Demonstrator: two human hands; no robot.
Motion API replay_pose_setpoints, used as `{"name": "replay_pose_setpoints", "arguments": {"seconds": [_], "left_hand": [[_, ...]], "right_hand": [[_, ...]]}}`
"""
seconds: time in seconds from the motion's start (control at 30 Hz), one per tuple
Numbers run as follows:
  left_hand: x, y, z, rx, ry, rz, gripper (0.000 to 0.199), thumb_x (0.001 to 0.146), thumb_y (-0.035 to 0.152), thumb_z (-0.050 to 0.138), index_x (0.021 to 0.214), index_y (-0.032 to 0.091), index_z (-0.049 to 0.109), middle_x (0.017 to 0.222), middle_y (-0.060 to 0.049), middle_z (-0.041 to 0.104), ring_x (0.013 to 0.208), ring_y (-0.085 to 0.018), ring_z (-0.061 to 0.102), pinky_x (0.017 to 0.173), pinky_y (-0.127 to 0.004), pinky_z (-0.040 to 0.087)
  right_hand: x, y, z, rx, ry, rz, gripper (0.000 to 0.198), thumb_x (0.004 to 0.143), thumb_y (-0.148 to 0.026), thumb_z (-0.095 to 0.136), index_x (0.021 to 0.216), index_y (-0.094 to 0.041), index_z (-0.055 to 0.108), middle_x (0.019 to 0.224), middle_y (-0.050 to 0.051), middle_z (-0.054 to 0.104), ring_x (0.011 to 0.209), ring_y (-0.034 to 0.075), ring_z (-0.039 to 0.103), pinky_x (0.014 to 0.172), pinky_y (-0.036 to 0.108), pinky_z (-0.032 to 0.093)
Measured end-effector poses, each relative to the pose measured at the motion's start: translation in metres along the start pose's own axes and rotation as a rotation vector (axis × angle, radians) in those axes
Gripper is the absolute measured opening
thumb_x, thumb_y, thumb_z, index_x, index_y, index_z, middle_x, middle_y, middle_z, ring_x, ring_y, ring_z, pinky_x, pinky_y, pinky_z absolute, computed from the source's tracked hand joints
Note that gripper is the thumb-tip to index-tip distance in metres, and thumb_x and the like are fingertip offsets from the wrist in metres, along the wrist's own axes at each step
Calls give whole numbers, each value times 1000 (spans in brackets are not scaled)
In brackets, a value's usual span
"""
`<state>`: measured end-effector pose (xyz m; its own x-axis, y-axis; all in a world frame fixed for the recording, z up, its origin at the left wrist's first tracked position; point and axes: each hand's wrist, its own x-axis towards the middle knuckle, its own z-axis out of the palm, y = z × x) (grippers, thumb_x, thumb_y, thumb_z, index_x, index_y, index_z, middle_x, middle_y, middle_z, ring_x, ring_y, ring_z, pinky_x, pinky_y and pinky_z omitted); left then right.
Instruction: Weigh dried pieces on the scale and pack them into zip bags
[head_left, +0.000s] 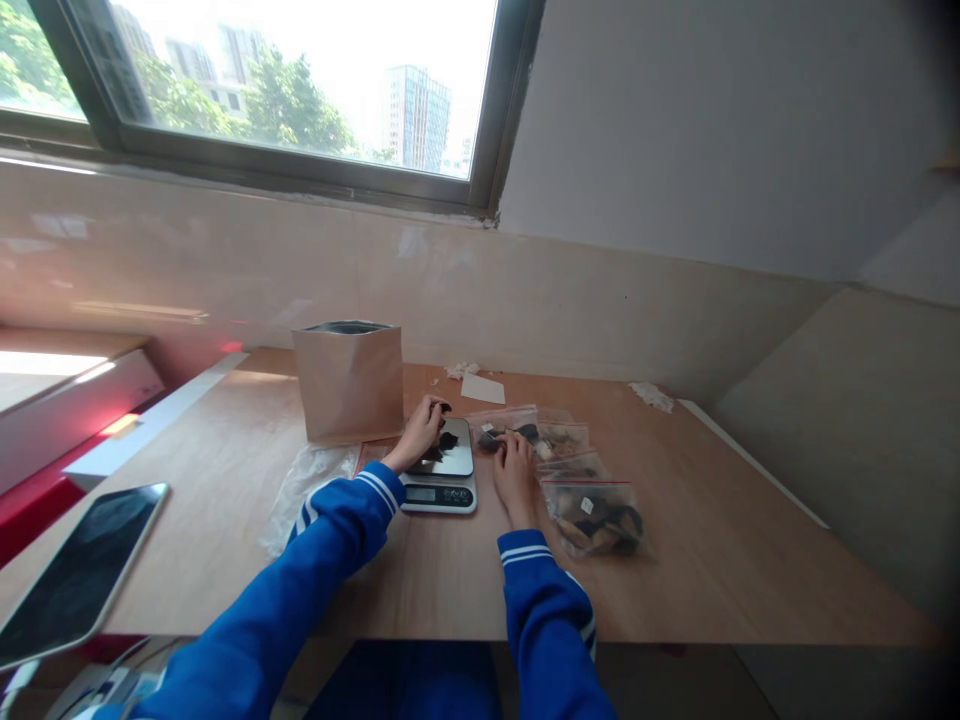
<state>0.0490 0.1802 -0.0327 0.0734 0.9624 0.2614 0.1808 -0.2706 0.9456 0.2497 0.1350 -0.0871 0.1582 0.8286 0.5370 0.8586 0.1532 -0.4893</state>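
Note:
My left hand is closed on a dark, curled dried piece above the digital kitchen scale. Other dark flakes lie on the scale's metal plate; its display is too small to read. To the right of the scale, my right hand reaches over the clear zip bags, its fingers pinched at a dark, rounded dried piece. Beside that wrist lies a filled zip bag of brown and black dried pieces with a small white packet in it. Further filled bags lie behind it.
A brown paper pouch stands with its top open behind the scale, to its left. An emptied-looking clear plastic bag lies before it. A white card and crumpled scraps are near the wall. A tablet rests at the left edge.

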Motion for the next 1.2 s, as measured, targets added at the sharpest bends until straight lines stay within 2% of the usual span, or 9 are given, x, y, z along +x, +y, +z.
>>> {"name": "replay_pose_setpoints", "arguments": {"seconds": [0.1,0.2,0.33,0.53,0.73,0.9,1.0,1.1,1.2], "left_hand": [[2,-2,-7,-67,-59,-25,24,91,38,45,101,19,55,98,-6,60,78,-13,56,67,-24,47],[-1,-2,-15,-100,-99,-45,22,88,37,52,99,18,57,97,-7,61,84,-15,59,73,-26,49],[-6,2,-22,-104,-87,-53,22,84,36,58,94,17,60,98,-8,63,88,-16,61,82,-29,48],[-7,3,-22,-74,-79,-29,17,84,30,57,93,17,61,95,-7,65,88,-16,61,83,-30,47],[-3,13,-33,81,-97,130,18,85,31,55,92,19,67,97,-8,66,94,-19,61,89,-32,46],[-1,27,-42,101,-134,219,21,86,34,56,93,18,68,100,-9,67,98,-20,62,90,-33,48],[-9,30,-37,175,-252,293,21,88,33,56,95,17,68,98,-8,68,94,-19,63,85,-31,49],[-20,26,-26,373,-394,402,14,87,26,57,90,18,69,92,-6,68,91,-20,62,85,-32,47],[-27,23,-21,500,-362,484,18,89,22,51,100,20,66,102,-8,65,98,-21,59,89,-34,45]], "right_hand": [[0,1,1,-16,-1,-5,27,87,-16,37,102,-18,60,109,12,56,106,26,49,93,41,40],[0,4,3,-27,-2,-6,27,87,-16,38,101,-18,60,107,12,56,106,26,49,94,41,40],[0,6,5,-17,-9,-3,26,87,-16,38,100,-17,60,106,12,56,106,26,49,94,41,39],[1,5,4,-25,-14,-3,27,87,-16,38,101,-17,61,109,12,56,109,27,48,95,41,39],[1,7,5,-29,-4,-9,27,87,-16,38,101,-17,61,108,12,56,107,26,49,94,41,39],[1,9,8,-13,4,-16,27,86,-15,38,100,-17,61,107,12,56,106,27,49,94,41,40],[1,11,9,-3,16,-26,26,86,-15,39,100,-17,61,106,12,56,106,27,50,94,42,40],[1,12,10,-2,25,-35,25,86,-15,39,99,-17,61,104,12,56,104,27,50,94,42,41],[1,13,10,-5,26,-38,25,86,-15,39,100,-17,60,103,12,56,103,27,51,93,42,41]]}}
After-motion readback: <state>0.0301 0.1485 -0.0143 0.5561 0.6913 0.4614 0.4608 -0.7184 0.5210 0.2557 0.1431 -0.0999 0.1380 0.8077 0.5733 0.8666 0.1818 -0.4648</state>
